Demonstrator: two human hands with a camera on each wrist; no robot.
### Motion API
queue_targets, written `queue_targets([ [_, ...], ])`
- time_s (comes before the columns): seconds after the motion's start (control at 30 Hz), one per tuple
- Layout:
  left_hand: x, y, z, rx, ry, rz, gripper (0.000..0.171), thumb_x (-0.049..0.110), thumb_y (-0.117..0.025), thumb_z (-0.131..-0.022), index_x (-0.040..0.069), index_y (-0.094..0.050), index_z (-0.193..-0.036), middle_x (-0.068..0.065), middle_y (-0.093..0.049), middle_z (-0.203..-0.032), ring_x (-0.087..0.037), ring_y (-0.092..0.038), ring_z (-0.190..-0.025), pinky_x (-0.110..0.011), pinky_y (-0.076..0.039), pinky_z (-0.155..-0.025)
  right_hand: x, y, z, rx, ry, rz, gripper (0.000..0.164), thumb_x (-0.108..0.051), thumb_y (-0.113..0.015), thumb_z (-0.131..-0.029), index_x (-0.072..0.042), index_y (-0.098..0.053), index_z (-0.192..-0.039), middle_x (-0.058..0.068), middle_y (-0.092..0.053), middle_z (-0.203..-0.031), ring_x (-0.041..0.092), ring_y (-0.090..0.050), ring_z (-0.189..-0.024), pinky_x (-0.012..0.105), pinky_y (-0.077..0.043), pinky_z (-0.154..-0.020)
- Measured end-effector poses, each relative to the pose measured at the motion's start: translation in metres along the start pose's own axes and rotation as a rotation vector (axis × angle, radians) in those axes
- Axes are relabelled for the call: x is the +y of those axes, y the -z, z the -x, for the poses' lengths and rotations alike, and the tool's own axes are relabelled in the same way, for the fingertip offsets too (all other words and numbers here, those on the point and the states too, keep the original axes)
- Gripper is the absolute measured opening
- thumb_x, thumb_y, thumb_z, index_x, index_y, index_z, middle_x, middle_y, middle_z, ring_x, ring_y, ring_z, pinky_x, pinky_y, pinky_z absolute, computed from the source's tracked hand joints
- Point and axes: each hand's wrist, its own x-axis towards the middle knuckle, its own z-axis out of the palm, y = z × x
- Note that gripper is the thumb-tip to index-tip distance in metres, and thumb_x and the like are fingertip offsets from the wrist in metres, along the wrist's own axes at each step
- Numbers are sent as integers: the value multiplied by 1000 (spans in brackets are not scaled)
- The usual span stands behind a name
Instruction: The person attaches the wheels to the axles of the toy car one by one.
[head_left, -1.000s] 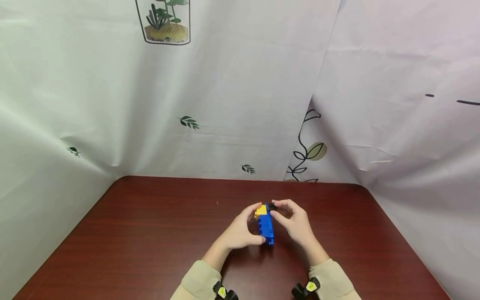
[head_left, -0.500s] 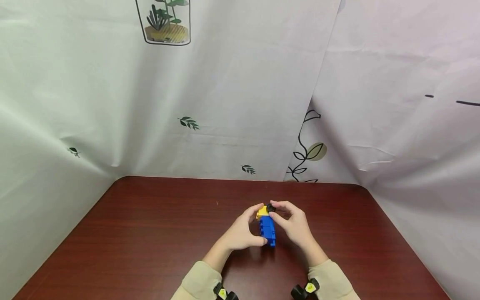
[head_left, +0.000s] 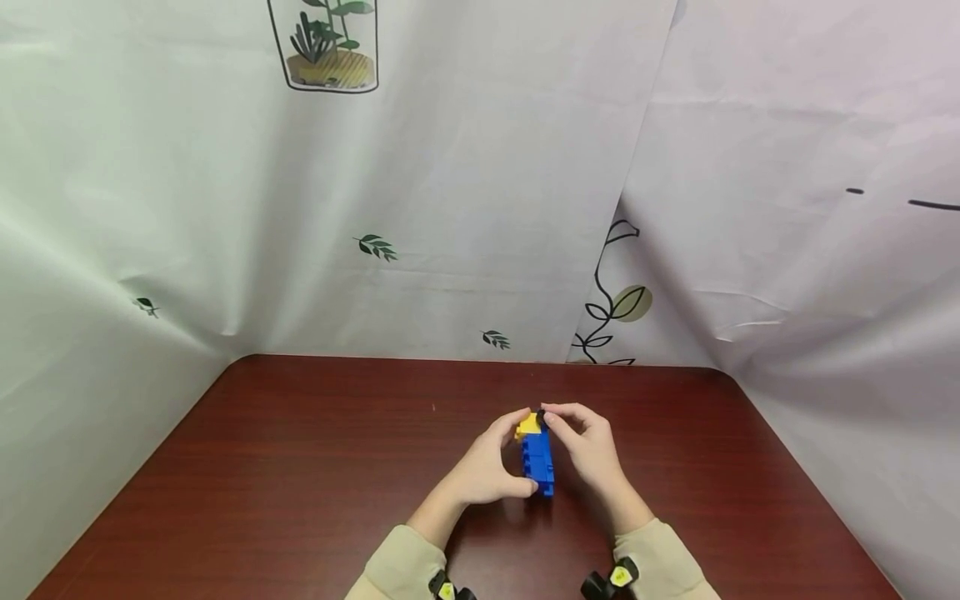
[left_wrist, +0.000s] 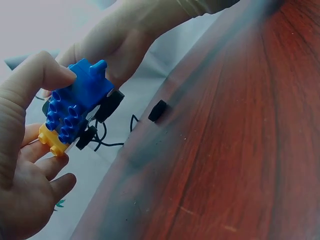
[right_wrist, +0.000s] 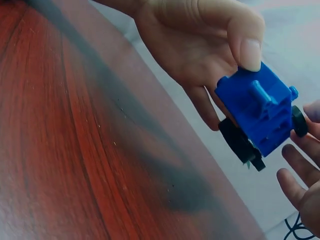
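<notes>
Makeshift tabletop recording booth; the kind of room beyond it cannot be determined. A reddish-brown wood-grain tabletop (head_left: pixel 300 467) with rounded far corners is bounded at the left, back and right by white sheeting (head_left: pixel 487 167), whose creases, loose folds and visible seam (head_left: pixel 651 100) indicate a hung covering. The sheeting bears decorative prints: a terrarium jar (head_left: pixel 330 71), leaf sprigs (head_left: pixel 375 247) and a line-drawn vine (head_left: pixel 600 312). Black camera units (head_left: pixel 622 573) worn at both sleeve cuffs (head_left: pixel 663 557) mark the space as equipped for filming. In the left-wrist view, a thin black cable (left_wrist: pixel 111 145) appears beyond the tabletop.

Pale leaf-printed cloth (head_left: pixel 480 167) hangs behind a reddish-brown table (head_left: pixel 300 467).
</notes>
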Motion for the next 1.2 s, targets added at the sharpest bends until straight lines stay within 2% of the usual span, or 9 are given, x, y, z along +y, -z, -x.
queue_targets([
  [0.1, 0, -2, 0, 5, -13, -22, 95, 29, -77, -68, 10, -29, -147, -3, -36, -149, -21, -40, -134, -43, -34, -110, 7, -2, -2, 26, -51, -54, 25, -17, -65, -89, 1, -66, -107, 19, -67, -114, 4, -64, -93, 17, -52, -82],
  [0.23, 1, -4, 0, 15, -31, -32, 95, 25, -78, -66, 10, -30, -147, -2, -35, -149, -18, -40, -133, -40, -35, -111, 9, -4, -2, 30, -140, -98, 32, -16, -65, -90, 2, -60, -116, 20, -63, -118, 7, -63, -96, 21, -52, -84],
  [0.33, 1, -6, 0, 21, -40, -32, 96, 24, -78, -65, 10, -30, -147, -1, -35, -149, -17, -41, -132, -40, -35, -111, 7, -5, -1, -6, -248, -126, 35, -20, -61, -92, -2, -59, -122, 17, -61, -121, 14, -63, -98, 30, -53, -87],
  [0.47, 0, -7, 0, 22, -44, -23, 96, 22, -77, -65, 11, -29, -147, 1, -33, -149, -15, -39, -132, -39, -34, -111, 6, -5, 1, -82, -370, -218, 40, -27, -56, -94, -5, -58, -127, 13, -62, -121, 20, -65, -96, 38, -55, -83],
  [0.63, 0, -8, 1, 24, -46, 0, 97, 19, -78, -65, 11, -29, -148, 1, -32, -149, -14, -38, -133, -38, -32, -112, 4, -4, 2, -136, -451, -320, 47, -32, -55, -94, -6, -52, -133, 9, -65, -114, 19, -65, -92, 40, -56, -76],
  [0.8, 3, -8, 1, 23, -25, 9, 97, 21, -77, -65, 13, -27, -148, 1, -32, -149, -16, -37, -134, -41, -32, -112, 3, -6, 1, -103, -474, -381, 44, -30, -58, -93, -5, -55, -129, 3, -63, -110, 18, -63, -93, 42, -57, -71],
  [0.9, 3, -8, 1, 21, -7, -19, 98, 29, -79, -67, 15, -26, -149, 0, -32, -150, -18, -37, -135, -45, -33, -111, 2, -8, 1, -69, -473, -401, 39, -27, -58, -93, -5, -57, -125, 3, -63, -108, 18, -63, -91, 42, -57, -68],
  [1.03, 3, -9, 0, 32, 11, -67, 100, 40, -81, -69, 15, -26, -149, -3, -35, -149, -22, -39, -135, -49, -36, -108, 2, -9, 1, -50, -461, -403, 38, -26, -58, -93, -4, -57, -124, 4, -63, -107, 19, -63, -89, 42, -57, -66],
  [1.2, 2, -9, -2, 41, 12, -78, 100, 41, -82, -69, 12, -27, -148, -5, -37, -149, -23, -41, -134, -47, -38, -107, 1, -9, 2, -59, -443, -387, 43, -29, -61, -91, -3, -56, -125, 6, -62, -107, 19, -63, -87, 41, -57, -67],
])
